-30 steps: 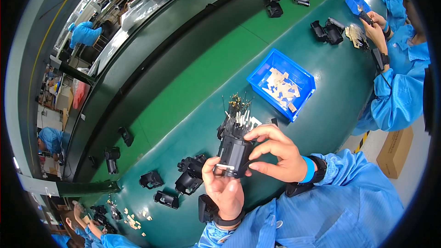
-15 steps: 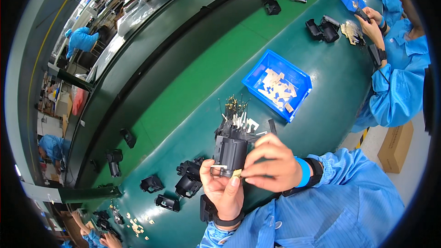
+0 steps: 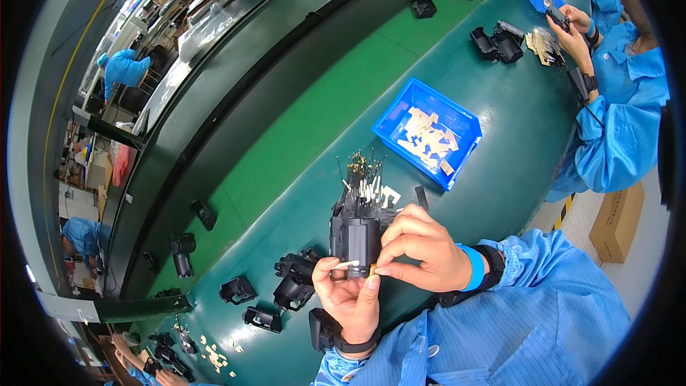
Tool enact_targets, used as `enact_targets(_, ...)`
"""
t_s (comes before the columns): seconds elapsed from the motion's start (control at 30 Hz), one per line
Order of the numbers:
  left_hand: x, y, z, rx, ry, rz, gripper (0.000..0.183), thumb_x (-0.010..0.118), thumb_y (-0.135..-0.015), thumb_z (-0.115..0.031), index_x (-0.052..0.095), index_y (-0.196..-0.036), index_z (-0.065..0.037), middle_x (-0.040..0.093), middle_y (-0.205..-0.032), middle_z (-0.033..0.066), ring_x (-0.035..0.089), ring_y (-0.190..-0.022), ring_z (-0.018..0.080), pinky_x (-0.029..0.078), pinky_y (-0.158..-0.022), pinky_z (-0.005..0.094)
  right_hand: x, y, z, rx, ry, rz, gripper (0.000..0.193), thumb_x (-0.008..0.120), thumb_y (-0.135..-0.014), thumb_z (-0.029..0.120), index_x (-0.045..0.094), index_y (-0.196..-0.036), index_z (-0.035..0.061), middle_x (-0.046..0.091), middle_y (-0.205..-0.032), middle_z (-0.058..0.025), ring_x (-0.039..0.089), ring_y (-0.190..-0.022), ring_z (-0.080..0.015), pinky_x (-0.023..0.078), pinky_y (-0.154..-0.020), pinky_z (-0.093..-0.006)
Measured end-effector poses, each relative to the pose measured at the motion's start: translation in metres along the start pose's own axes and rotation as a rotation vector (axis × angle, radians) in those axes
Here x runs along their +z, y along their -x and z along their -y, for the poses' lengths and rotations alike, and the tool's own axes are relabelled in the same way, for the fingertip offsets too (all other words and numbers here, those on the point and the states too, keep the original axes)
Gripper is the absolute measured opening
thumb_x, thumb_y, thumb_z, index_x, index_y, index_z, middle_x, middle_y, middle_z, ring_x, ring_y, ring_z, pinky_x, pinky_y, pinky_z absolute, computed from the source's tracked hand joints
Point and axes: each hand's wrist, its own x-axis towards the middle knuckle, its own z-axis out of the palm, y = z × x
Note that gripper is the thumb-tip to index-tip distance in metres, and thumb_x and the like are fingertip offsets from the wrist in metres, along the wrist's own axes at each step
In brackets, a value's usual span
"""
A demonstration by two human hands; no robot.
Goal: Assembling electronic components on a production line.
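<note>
My left hand [image 3: 350, 309] supports a black plastic housing [image 3: 356, 237] from below, its fingers closed on the lower end. A short white strip [image 3: 346, 264] lies across that end beside the left fingers. My right hand [image 3: 421, 256] pinches at a small yellowish piece [image 3: 372, 270] on the housing's lower edge, close to the left thumb. Just beyond the housing lies a bunch of thin black cables with white sleeves and gold tips [image 3: 363, 179]. A small black bar [image 3: 421, 197] rests right of the bunch.
A blue bin [image 3: 394, 104] with cream paper pieces [image 3: 429, 136] stands ahead to the right. Several black housings [image 3: 293, 289] lie at left on the green table. More sit on the green belt [image 3: 300, 121] beyond. A co-worker's hands [image 3: 575, 36] work at far right.
My right fingertips have closed more tightly at the yellowish piece, and less of it shows. The housing has tilted slightly in my left hand. The whole view has shifted a little.
</note>
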Motion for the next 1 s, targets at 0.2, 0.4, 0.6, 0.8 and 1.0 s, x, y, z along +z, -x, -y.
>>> enact_targets(0.2,0.004,-0.001,0.001,0.008,0.014,-0.012,0.060,0.065,-0.075,0.006,0.032,-0.123,-0.009,0.048,-0.104,0.0082,0.053,-0.093,0.0158,0.045,-0.085,0.0311,-0.004,-0.001,-0.001,-0.015,0.062,0.036,0.011,0.068,-0.074,0.016,0.060,-0.079,0.0095,0.056,-0.082,-0.0024,0.049,-0.078,-0.0213,0.036,-0.071,-0.0333)
enact_targets(0.4,0.003,-0.001,-0.005,-0.043,0.052,-0.001,0.061,0.064,-0.075,0.007,0.030,-0.123,-0.009,0.047,-0.106,0.0088,0.056,-0.097,0.0227,0.050,-0.084,0.0463,-0.052,-0.023,-0.008,0.087,0.388,-0.252,0.011,0.064,-0.073,0.005,0.060,-0.084,0.0042,0.060,-0.086,-0.0088,0.056,-0.081,-0.0257,0.041,-0.076,-0.0354)
enact_targets(0.6,0.003,0.000,-0.003,-0.041,0.106,0.027,0.062,0.064,-0.075,0.007,0.029,-0.123,-0.009,0.047,-0.107,0.0102,0.057,-0.095,0.0243,0.050,-0.085,0.0465,-0.050,-0.019,-0.005,0.034,0.288,0.043,0.068,0.074,-0.066,0.021,0.044,-0.123,-0.0009,0.046,-0.122,-0.0191,0.044,-0.113,-0.0346,0.035,-0.096,-0.0399)
enact_targets(0.8,0.012,0.002,-0.010,-0.082,0.086,0.080,0.062,0.065,-0.074,0.009,0.029,-0.121,-0.009,0.046,-0.108,0.0103,0.056,-0.097,0.0232,0.050,-0.086,0.0427,-0.002,-0.006,-0.003,0.158,-0.205,0.129,0.076,0.075,-0.069,0.029,0.038,-0.128,-0.0016,0.041,-0.126,-0.0181,0.043,-0.116,-0.0312,0.035,-0.097,-0.0386)
enact_targets(1.0,0.013,0.003,-0.008,-0.123,0.162,0.000,0.062,0.067,-0.071,0.009,0.032,-0.118,-0.011,0.045,-0.108,0.0067,0.051,-0.100,0.0181,0.048,-0.085,0.0370,0.009,-0.008,0.000,0.085,-0.184,-0.100,0.032,0.056,-0.086,0.016,0.053,-0.112,-0.0034,0.056,-0.110,-0.0184,0.056,-0.100,-0.0323,0.044,-0.086,-0.0372)
